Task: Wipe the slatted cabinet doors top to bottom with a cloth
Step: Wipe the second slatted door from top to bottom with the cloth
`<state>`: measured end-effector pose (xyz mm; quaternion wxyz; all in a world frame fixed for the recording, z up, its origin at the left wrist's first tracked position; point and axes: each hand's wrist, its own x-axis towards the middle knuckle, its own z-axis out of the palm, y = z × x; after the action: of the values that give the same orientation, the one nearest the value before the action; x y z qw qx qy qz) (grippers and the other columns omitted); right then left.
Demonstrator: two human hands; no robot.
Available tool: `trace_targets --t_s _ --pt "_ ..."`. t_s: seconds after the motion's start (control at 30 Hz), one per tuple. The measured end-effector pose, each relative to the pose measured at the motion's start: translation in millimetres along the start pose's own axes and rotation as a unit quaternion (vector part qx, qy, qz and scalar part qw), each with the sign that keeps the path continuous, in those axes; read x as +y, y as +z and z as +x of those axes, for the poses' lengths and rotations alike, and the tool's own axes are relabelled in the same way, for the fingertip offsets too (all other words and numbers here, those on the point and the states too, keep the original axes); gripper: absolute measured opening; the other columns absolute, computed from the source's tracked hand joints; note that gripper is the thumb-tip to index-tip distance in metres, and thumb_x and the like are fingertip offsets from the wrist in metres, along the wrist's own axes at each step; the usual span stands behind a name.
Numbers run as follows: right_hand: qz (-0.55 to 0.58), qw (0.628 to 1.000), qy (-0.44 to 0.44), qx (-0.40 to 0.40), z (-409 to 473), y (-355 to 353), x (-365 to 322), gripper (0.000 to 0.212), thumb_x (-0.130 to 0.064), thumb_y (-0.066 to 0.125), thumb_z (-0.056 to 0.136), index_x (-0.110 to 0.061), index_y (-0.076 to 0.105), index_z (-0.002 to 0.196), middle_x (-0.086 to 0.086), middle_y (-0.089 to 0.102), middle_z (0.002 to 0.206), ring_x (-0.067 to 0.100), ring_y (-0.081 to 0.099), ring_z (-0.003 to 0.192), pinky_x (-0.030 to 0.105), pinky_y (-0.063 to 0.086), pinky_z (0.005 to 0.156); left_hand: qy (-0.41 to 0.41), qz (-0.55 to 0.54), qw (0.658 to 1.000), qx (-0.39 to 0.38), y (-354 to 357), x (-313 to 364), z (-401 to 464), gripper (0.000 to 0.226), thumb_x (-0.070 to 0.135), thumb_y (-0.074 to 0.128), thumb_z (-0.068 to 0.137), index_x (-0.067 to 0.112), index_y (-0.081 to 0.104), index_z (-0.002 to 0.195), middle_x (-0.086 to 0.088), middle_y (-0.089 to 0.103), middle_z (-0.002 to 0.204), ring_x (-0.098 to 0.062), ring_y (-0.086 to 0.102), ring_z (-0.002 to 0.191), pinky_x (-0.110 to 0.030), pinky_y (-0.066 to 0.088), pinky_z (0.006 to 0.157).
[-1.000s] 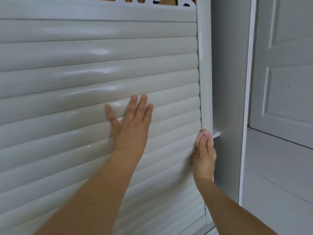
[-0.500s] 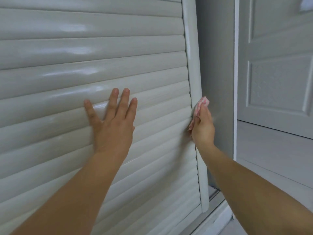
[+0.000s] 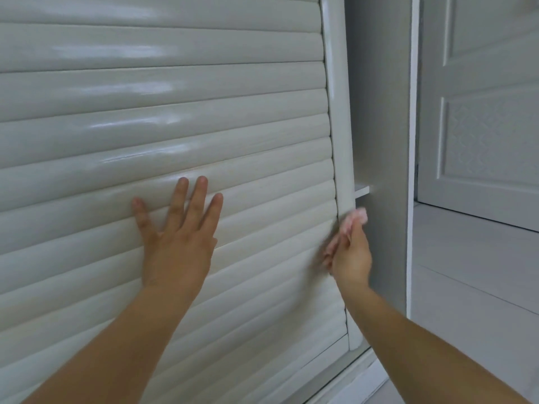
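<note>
The glossy cream-white slatted cabinet door (image 3: 163, 118) fills the left and centre of the frame, its rounded horizontal slats running to a smooth vertical edge post (image 3: 339, 112) right of centre. My small pink cloth (image 3: 351, 221) sits against the lower part of that post, just right of centre. My right hand (image 3: 351, 255) grips the cloth with the fingers curled round it, a bit of pink showing above and below them; that part is blurred. My left hand (image 3: 178, 243) lies flat on the slats in the middle of the frame, fingers straight and spread, palm pressing the door. Beyond the post, a grey cabinet side panel (image 3: 379, 112) stands upright, with a white shelf edge (image 3: 361, 190) peeping out beside it. At the far right is a white panelled door (image 3: 481, 112).
</note>
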<state>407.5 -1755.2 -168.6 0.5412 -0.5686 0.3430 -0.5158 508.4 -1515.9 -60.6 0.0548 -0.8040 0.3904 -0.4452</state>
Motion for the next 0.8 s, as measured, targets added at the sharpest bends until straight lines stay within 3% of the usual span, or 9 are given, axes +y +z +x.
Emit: trace_targets --t_s 0.1,0.23,0.4,0.47,0.53,0.57,0.6,0.7,0.8 --pt "-0.067 0.978 -0.197 0.024 17.2 19.3 -44.3 0.023 -0.046 0.043 0.096 -0.040 0.054 0.114 -0.015 0.058 0.116 -0.007 0.052 0.100 0.017 0.040 0.093 0.008 -0.006 1.000 0.022 7.5 -7.6 -4.3 0.084 0.028 0.075 0.073 0.020 0.031 0.144 -0.006 0.011 0.155 -0.029 0.011 0.143 -0.073 -0.004 0.099" --pt "-0.120 0.972 -0.201 0.036 20.2 29.1 -35.3 0.054 -0.015 0.034 0.102 -0.036 0.021 0.149 -0.022 0.022 0.153 0.002 0.031 0.136 0.025 0.032 0.108 0.003 0.018 1.000 0.024 9.0 -9.1 -6.9 0.089 0.030 0.079 0.068 0.021 0.033 0.144 -0.006 0.012 0.155 -0.030 0.014 0.142 -0.077 0.003 0.095" --pt "-0.177 0.967 -0.182 0.015 -2.6 18.4 45.6 0.060 0.005 0.041 0.091 -0.016 0.031 0.147 -0.002 0.024 0.155 0.017 0.025 0.141 0.028 0.023 0.111 -0.024 0.024 0.999 0.009 13.3 -8.3 -16.8 0.082 0.031 0.070 0.076 0.023 0.027 0.146 -0.004 0.007 0.155 -0.030 0.007 0.144 -0.077 0.002 0.095" --pt "-0.213 0.960 -0.183 -0.013 -14.4 11.5 71.0 0.053 0.002 0.045 0.092 -0.031 0.045 0.134 -0.014 0.039 0.142 0.002 0.037 0.128 0.026 0.030 0.104 -0.032 0.026 0.999 -0.001 14.4 -6.5 -23.1 0.080 0.032 0.066 0.080 0.024 0.022 0.146 -0.004 0.003 0.155 -0.029 0.005 0.144 -0.075 0.000 0.096" --pt "-0.249 0.949 -0.193 0.008 -16.3 5.7 75.0 0.025 -0.020 0.054 0.096 -0.044 0.053 0.106 -0.031 0.051 0.107 -0.011 0.044 0.096 0.019 0.035 0.089 -0.027 0.020 0.999 0.008 16.4 -8.2 -28.5 0.079 0.031 0.066 0.080 0.023 0.025 0.146 -0.003 0.006 0.155 -0.029 0.008 0.143 -0.074 -0.002 0.097" --pt "-0.222 0.960 -0.165 0.039 -15.2 6.9 67.7 0.004 -0.037 0.056 0.094 -0.034 0.059 0.094 -0.022 0.054 0.087 -0.005 0.045 0.080 0.020 0.035 0.082 -0.023 0.012 1.000 0.017 17.5 -9.5 -30.1 0.078 0.029 0.069 0.078 0.022 0.029 0.145 -0.004 0.010 0.155 -0.029 0.012 0.143 -0.073 -0.004 0.098" --pt "-0.180 0.969 -0.149 0.074 -7.4 9.3 58.4 0.024 -0.046 0.055 0.093 -0.022 0.062 0.093 -0.013 0.051 0.080 0.003 0.044 0.073 0.022 0.037 0.079 -0.018 0.004 0.999 0.027 18.6 -10.6 -31.5 0.078 0.026 0.072 0.076 0.020 0.033 0.144 -0.004 0.014 0.155 -0.029 0.015 0.142 -0.072 -0.005 0.098" --pt "-0.098 0.981 -0.147 0.078 -2.9 30.0 17.1 0.041 -0.012 0.041 0.098 -0.029 0.047 0.135 -0.004 0.053 0.129 0.020 0.055 0.111 0.039 0.040 0.103 -0.006 -0.004 0.998 0.061 21.6 -12.0 -31.7 0.076 0.020 0.077 0.070 0.015 0.044 0.139 -0.009 0.024 0.152 -0.030 0.023 0.139 -0.072 -0.002 0.099" --pt "-0.062 0.982 -0.160 0.075 -31.6 62.0 -7.0 0.057 0.000 0.035 0.097 -0.020 0.025 0.150 -0.004 0.016 0.158 0.013 0.017 0.144 0.035 0.013 0.119 -0.015 0.001 0.999 0.051 20.3 -10.2 -31.0 0.076 0.021 0.076 0.071 0.015 0.044 0.139 -0.011 0.028 0.152 -0.030 0.023 0.139 -0.073 0.003 0.097"
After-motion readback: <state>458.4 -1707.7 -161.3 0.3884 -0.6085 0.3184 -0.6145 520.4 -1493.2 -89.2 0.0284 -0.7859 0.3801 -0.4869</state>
